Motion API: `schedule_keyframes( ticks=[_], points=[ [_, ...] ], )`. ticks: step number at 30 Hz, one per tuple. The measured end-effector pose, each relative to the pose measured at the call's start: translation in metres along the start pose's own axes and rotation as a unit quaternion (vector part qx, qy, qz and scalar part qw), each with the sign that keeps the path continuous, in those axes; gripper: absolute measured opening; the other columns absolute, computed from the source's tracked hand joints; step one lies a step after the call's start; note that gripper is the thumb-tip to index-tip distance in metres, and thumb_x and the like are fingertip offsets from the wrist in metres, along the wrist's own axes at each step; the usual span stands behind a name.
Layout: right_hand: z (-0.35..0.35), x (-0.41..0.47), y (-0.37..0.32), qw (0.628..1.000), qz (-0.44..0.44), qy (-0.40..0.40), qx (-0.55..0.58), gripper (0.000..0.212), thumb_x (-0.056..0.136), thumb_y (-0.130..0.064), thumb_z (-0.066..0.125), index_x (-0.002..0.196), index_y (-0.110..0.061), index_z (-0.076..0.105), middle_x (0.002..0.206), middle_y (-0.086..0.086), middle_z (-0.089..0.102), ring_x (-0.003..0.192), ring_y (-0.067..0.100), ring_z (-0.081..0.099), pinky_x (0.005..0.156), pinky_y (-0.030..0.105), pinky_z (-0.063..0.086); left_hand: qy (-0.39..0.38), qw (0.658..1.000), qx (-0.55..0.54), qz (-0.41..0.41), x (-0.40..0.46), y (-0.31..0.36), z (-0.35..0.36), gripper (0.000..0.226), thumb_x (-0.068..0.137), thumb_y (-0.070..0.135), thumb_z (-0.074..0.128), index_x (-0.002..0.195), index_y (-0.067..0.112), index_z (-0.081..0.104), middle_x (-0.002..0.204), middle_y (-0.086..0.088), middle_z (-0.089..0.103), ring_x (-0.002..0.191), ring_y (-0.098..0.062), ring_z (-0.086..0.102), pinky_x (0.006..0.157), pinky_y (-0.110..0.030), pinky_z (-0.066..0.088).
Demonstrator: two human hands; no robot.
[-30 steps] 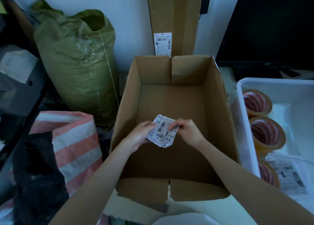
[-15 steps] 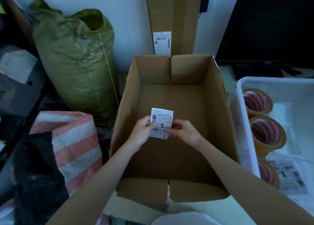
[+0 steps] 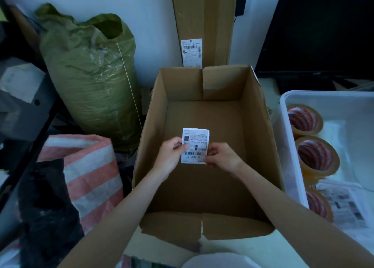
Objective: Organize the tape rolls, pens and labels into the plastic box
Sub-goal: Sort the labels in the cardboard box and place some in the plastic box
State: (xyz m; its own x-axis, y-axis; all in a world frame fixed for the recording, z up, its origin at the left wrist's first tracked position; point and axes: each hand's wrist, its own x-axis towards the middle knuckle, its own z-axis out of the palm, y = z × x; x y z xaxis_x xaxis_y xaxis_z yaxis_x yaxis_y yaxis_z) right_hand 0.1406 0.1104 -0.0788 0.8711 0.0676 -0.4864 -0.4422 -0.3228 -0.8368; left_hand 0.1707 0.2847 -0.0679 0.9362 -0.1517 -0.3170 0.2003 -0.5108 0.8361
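A small stack of white barcode labels (image 3: 197,140) is held upright over the inside of an open cardboard box (image 3: 261,126). My left hand (image 3: 172,156) pinches its left edge and my right hand (image 3: 221,156) pinches its lower right edge. At the right stands the white plastic box (image 3: 291,97). Inside it lie three brown tape rolls with red-striped cores: a far tape roll (image 3: 303,118), a middle tape roll (image 3: 315,156) and a near tape roll (image 3: 317,204), plus a bag of labels (image 3: 344,203). No pens are in sight.
A green woven sack (image 3: 91,75) stands to the left of the cardboard box, with a red and white striped bag (image 3: 87,176) and a black bag (image 3: 46,207) nearer. A tall flat carton (image 3: 204,20) leans on the wall behind. A black monitor (image 3: 319,30) sits at back right.
The labels, first tilted and fanned, have been squared into a neat upright stack between both hands. The hands stayed over the cardboard box.
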Motion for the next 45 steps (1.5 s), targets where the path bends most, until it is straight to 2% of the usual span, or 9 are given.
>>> schedule_keyframes(
  ticks=[4,11,17,21,26,33,37,40,45],
  points=[
    [-0.018,-0.014,-0.012,0.999,-0.035,0.016,-0.013,0.013,0.088,-0.001,0.061,0.099,-0.008,0.059,0.093,0.006,0.067,0.084,0.016,0.067,0.074,0.026,0.057,0.015,0.999,-0.048,-0.006,-0.008,0.019,0.0,0.013,0.095,0.026,0.056,0.098,0.016,0.065,0.102,0.008,0.068,0.092,-0.005,0.065,0.066,-0.016,0.052],
    [-0.079,-0.078,-0.014,0.997,-0.07,0.032,0.024,0.015,0.086,0.007,0.061,0.097,-0.003,0.06,0.085,0.013,0.068,0.065,0.012,0.068,0.062,0.02,0.055,-0.012,0.992,-0.128,-0.011,-0.042,0.065,0.037,0.011,0.092,0.023,0.062,0.101,0.017,0.065,0.105,0.007,0.069,0.096,-0.007,0.067,0.079,-0.025,0.058],
    [-0.143,-0.144,0.016,0.992,-0.085,0.062,0.071,0.022,0.081,0.018,0.061,0.084,-0.004,0.061,0.067,0.007,0.066,0.052,0.01,0.062,0.053,0.019,0.053,-0.069,0.992,-0.06,0.088,-0.069,0.121,0.088,0.008,0.094,0.02,0.059,0.1,0.016,0.062,0.092,0.014,0.069,0.084,0.007,0.065,0.066,-0.013,0.054],
    [-0.182,-0.179,0.038,0.991,-0.075,0.071,0.08,0.023,0.078,0.021,0.06,0.082,-0.002,0.06,0.06,0.004,0.066,0.049,0.011,0.061,0.051,0.019,0.053,-0.077,0.984,-0.028,0.156,-0.085,0.155,0.125,0.008,0.094,0.019,0.059,0.101,0.019,0.06,0.091,0.011,0.071,0.082,0.003,0.066,0.064,-0.015,0.054],
    [-0.231,-0.214,0.07,0.994,-0.035,0.099,0.025,0.022,0.079,0.02,0.061,0.08,-0.002,0.062,0.067,0.012,0.067,0.05,0.013,0.063,0.052,0.02,0.053,-0.113,0.965,0.08,0.221,-0.09,0.18,0.18,0.008,0.092,0.018,0.06,0.092,0.018,0.068,0.081,0.002,0.073,0.068,-0.006,0.065,0.067,-0.026,0.05],
    [-0.276,-0.234,0.107,0.987,0.021,0.089,-0.132,0.015,0.077,0.011,0.064,0.08,-0.004,0.061,0.063,0.01,0.07,0.055,0.026,0.068,0.061,0.039,0.058,-0.165,0.94,0.198,0.223,-0.083,0.191,0.25,0.011,0.088,0.015,0.066,0.078,0.018,0.066,0.066,-0.002,0.068,0.058,-0.014,0.064,0.063,-0.034,0.055],
    [-0.285,-0.24,0.114,0.981,0.028,0.105,-0.164,0.014,0.078,0.002,0.066,0.083,-0.009,0.061,0.06,0.006,0.068,0.048,0.02,0.066,0.059,0.04,0.058,-0.19,0.941,0.204,0.193,-0.077,0.186,0.272,0.01,0.089,0.01,0.065,0.079,0.013,0.065,0.063,-0.005,0.067,0.051,-0.012,0.061,0.059,-0.036,0.057],
    [-0.29,-0.243,0.116,0.976,0.017,0.127,-0.176,0.012,0.082,-0.003,0.066,0.088,-0.012,0.062,0.062,0.003,0.068,0.047,0.014,0.065,0.06,0.037,0.058,-0.202,0.941,0.216,0.167,-0.075,0.178,0.281,0.008,0.091,0.009,0.062,0.084,0.009,0.065,0.073,-0.014,0.071,0.056,-0.018,0.065,0.058,-0.034,0.059],
    [-0.298,-0.244,0.121,0.973,-0.024,0.168,-0.156,0.009,0.084,-0.002,0.063,0.085,-0.01,0.063,0.06,0.001,0.065,0.048,0.021,0.065,0.05,0.031,0.055,-0.201,0.914,0.31,0.165,-0.082,0.171,0.305,0.012,0.095,0.011,0.052,0.089,0.007,0.061,0.063,-0.004,0.065,0.054,-0.017,0.065,0.064,-0.036,0.058]
  ],
)
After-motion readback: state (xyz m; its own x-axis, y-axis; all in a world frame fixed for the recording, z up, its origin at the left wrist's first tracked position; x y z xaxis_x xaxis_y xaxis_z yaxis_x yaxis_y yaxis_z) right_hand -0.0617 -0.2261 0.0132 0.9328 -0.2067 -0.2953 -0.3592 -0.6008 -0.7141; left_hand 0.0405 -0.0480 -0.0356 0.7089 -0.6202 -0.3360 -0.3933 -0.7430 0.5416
